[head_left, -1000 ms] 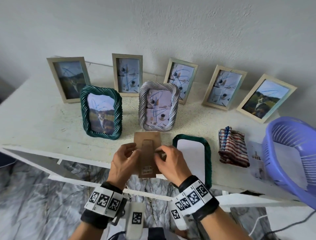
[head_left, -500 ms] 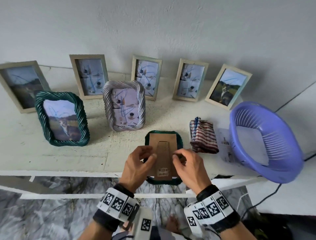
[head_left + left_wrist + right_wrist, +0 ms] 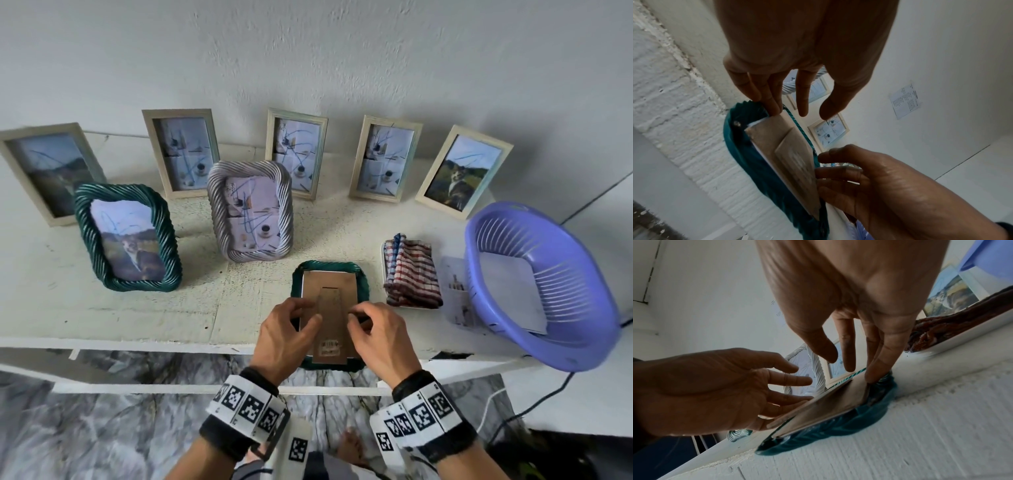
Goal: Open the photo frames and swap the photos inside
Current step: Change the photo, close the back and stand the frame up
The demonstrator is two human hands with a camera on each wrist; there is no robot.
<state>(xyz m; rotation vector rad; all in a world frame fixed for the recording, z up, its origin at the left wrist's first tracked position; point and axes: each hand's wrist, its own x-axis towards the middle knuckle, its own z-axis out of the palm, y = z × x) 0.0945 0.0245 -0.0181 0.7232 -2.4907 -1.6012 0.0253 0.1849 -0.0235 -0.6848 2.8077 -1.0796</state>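
Note:
A green rope-pattern frame (image 3: 329,266) lies face down at the shelf's front edge. A brown cardboard backing board (image 3: 330,305) with a fold-out stand lies in its opening, and a white sheet edge shows under it. My left hand (image 3: 287,332) touches the board's left edge with its fingertips, thumb free. My right hand (image 3: 376,332) does the same on the right edge. In the left wrist view the left hand (image 3: 802,97) meets the board (image 3: 789,151) at a corner above the frame (image 3: 756,170). In the right wrist view the right hand (image 3: 846,353) presses the board (image 3: 830,400) against the frame (image 3: 849,421).
A second green rope frame (image 3: 126,240) and a silver rope frame (image 3: 250,212) stand behind. Several pale wooden frames line the wall. A striped cloth (image 3: 411,274), a loose photo (image 3: 457,294) and a purple basket (image 3: 548,284) sit to the right. The shelf edge (image 3: 137,339) runs just under my hands.
Both hands carried the backing board to the right and down onto the face-down green frame. Their pinch on it has loosened to fingertips at its edges.

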